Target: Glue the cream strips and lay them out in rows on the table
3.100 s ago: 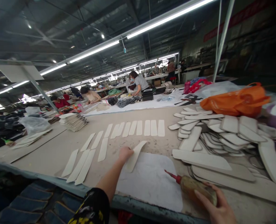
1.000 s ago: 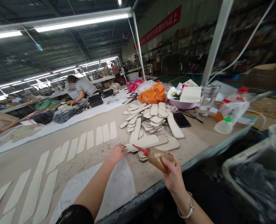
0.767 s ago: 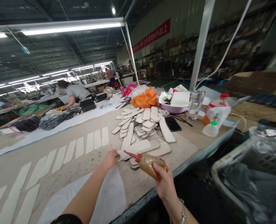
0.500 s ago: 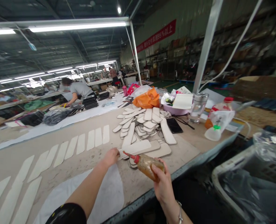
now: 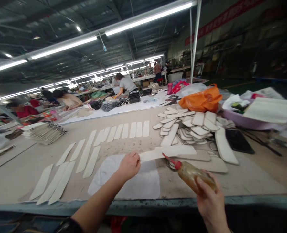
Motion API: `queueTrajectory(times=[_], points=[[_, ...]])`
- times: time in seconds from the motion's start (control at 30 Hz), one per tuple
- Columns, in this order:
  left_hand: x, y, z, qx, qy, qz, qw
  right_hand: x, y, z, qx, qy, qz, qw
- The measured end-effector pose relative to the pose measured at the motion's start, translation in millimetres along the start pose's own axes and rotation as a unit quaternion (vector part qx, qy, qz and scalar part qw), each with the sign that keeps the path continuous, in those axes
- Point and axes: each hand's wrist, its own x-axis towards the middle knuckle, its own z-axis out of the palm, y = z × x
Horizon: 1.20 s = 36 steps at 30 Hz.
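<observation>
My left hand [image 5: 129, 165] pinches the near end of a long cream insole piece [image 5: 167, 152] that reaches right toward the pile. It hovers over a white cloth pad [image 5: 138, 184] on the table. My right hand [image 5: 211, 202] grips an amber glue bottle [image 5: 194, 173] with a red nozzle aimed up and left at the piece. A heap of cream insole pieces [image 5: 189, 127] lies just behind. Rows of flat cream strips [image 5: 124, 131] are laid out to the left.
An orange bag [image 5: 201, 100] and a pink basin [image 5: 255, 118] sit at the back right. A black phone [image 5: 239, 140] lies beside the pile. A stack of pieces [image 5: 45, 132] stands at the left. Other people work at far tables. The table's front edge [image 5: 143, 207] runs below.
My view swung left from the right end of the table. My left hand has drawn the long piece off the pile toward the white pad. The bottle stays in my right hand.
</observation>
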Motion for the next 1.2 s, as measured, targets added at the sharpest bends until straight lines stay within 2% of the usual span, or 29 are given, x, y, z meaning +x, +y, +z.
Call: queueTrajectory(times=[0.1,0.2,0.27,0.33,0.4,0.47,0.63,0.9,1.2], points=[[-54.6,-16.0,11.5,0.018,-0.029,-0.018,0.999,-8.5,7.7,3.7,-0.066,-0.055,-0.033,0.996],[-90.8,-24.2,33.6,-0.004,-0.06,-0.042,0.997,-19.5,20.2,2.4,-0.179,-0.122,-0.07,0.974],[-105.5,-27.2,45.9,-0.054,-0.043,-0.028,0.997,-28.7,28.4,1.6,-0.257,-0.162,-0.1,0.947],[-115.2,-32.4,54.2,-0.103,0.013,-0.003,0.995,-37.8,35.5,3.3,-0.319,-0.203,-0.146,0.914],[-122.3,-40.2,59.3,-0.123,0.075,0.018,0.989,-45.5,42.1,8.2,-0.365,-0.241,-0.198,0.877],[-127.5,-48.0,62.2,-0.122,0.107,0.04,0.986,-51.6,48.6,15.5,-0.396,-0.267,-0.235,0.847],[-132.5,-58.7,61.3,-0.135,0.114,0.076,0.981,-61.8,64.4,32.3,-0.431,-0.311,-0.274,0.802],[-142.3,-75.8,61.1,-0.154,0.107,0.133,0.973,-71.8,81.1,35.3,-0.451,-0.352,-0.285,0.769],[-143.9,-74.8,63.4,-0.169,0.113,0.129,0.971,-84.0,90.1,49.1,-0.467,-0.374,-0.303,0.741]])
